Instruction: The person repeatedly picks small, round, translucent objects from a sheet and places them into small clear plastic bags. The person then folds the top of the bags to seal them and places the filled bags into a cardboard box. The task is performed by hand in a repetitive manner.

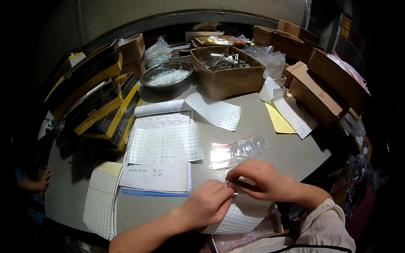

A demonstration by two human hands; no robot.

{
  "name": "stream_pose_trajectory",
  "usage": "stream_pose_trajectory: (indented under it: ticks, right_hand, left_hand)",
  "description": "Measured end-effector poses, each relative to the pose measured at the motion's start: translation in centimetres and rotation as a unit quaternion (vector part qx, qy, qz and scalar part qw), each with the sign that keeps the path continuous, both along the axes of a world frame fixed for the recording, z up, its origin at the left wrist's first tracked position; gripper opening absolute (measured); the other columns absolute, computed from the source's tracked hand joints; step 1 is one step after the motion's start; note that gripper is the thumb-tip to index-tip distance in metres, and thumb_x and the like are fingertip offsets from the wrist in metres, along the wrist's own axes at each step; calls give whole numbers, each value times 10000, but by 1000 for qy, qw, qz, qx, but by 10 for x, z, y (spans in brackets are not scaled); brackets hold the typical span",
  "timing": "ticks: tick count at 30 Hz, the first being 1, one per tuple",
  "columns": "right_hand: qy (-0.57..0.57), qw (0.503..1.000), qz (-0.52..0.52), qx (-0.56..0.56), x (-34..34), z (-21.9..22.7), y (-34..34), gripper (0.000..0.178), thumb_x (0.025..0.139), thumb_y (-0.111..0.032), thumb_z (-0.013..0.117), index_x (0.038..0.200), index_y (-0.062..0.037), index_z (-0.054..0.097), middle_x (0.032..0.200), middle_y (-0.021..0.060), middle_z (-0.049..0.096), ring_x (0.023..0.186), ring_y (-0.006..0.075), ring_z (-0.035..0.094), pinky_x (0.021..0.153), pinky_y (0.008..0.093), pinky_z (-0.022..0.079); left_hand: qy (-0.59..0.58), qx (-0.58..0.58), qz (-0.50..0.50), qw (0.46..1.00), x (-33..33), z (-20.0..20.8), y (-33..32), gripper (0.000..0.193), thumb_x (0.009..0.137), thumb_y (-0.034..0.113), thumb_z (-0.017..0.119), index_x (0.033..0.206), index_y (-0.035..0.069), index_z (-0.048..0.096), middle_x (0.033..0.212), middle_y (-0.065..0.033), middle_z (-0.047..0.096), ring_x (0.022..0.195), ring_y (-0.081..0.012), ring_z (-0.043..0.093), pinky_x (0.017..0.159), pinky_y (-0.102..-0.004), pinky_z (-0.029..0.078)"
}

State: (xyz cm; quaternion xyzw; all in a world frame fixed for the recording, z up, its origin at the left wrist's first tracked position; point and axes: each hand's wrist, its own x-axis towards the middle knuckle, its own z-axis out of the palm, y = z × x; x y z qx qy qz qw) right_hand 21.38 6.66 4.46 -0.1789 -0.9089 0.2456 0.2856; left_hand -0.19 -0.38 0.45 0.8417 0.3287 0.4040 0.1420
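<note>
My left hand [209, 201] is closed at the upper edge of a white sheet of small round stickers [244, 214], its thumb over the sheet. My right hand [258, 180] meets it, thumb and fingers pinched together close to the left fingertips. Whatever is in that pinch is too small and hidden to name. Just beyond the hands, clear zip bags [230, 155] with a red strip lie flat on the table. Under the sticker sheet, at the table's near edge, a shallow box [276, 225] holds pinkish clear bags.
A notebook [156, 179] with a sticker sheet across it lies left of centre. Farther back stand a metal bowl [145, 80] of clear small pieces and a carton [232, 82] of metal parts. Black-yellow bins [107, 114] flank the left, cartons [316, 90] the right. Another person's hand [44, 179] rests at the left edge.
</note>
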Motion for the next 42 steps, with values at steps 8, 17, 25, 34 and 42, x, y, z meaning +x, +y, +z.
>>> stream_pose_trajectory:
  ticks: [8, 17, 25, 34, 42]
  right_hand:
    - [105, 986, -15, 131, -3, -24, 0, 262, 837, -40, 797, 1073, -60, 686, 912, 106, 679, 749, 308, 672, 657, 399, 551]
    - [81, 976, 21, 201, 7, -33, 2, 445, 760, 3, 764, 1198, -23, 696, 1136, 116, 735, 892, 272, 716, 776, 378, 588]
    - [-54, 993, -105, 13, 12, -32, 44, 184, 963, 24, 662, 1134, -14, 607, 1146, 146, 708, 1020, 329, 690, 900, 391, 545]
    - [-75, 997, -33, 5, 3, -27, 77, 157, 959, -41, 676, 1078, 8, 585, 1325, 192, 609, 1247, 381, 568, 1041, 452, 477]
    - [-105, 958, -174, 204, -9, -60, 99, 269, 895, -112, 770, 1060, -13, 582, 1279, 188, 602, 1251, 419, 527, 1048, 485, 465]
  left_hand:
    - [-22, -9, 7, 1000, 1, 1, 3, 108, 826, 21, 769, 881, 16, 677, 755, -122, 602, 677, -307, 607, 608, -412, 479]
    - [-43, -112, -5, 993, 0, 2, -3, 86, 873, 65, 731, 933, 23, 684, 866, -149, 669, 817, -359, 668, 715, -445, 533]
    - [-66, -104, 24, 992, 0, 0, -1, 114, 853, 65, 792, 940, 14, 738, 796, -122, 683, 688, -299, 646, 623, -397, 512]
    - [-56, -92, 28, 994, 0, 1, -4, 104, 857, 66, 783, 940, 18, 742, 807, -132, 696, 714, -308, 674, 629, -385, 524]
    - [-100, -214, 72, 969, 1, 6, -5, 166, 948, 138, 740, 1019, -12, 741, 857, -139, 728, 731, -231, 675, 668, -342, 527]
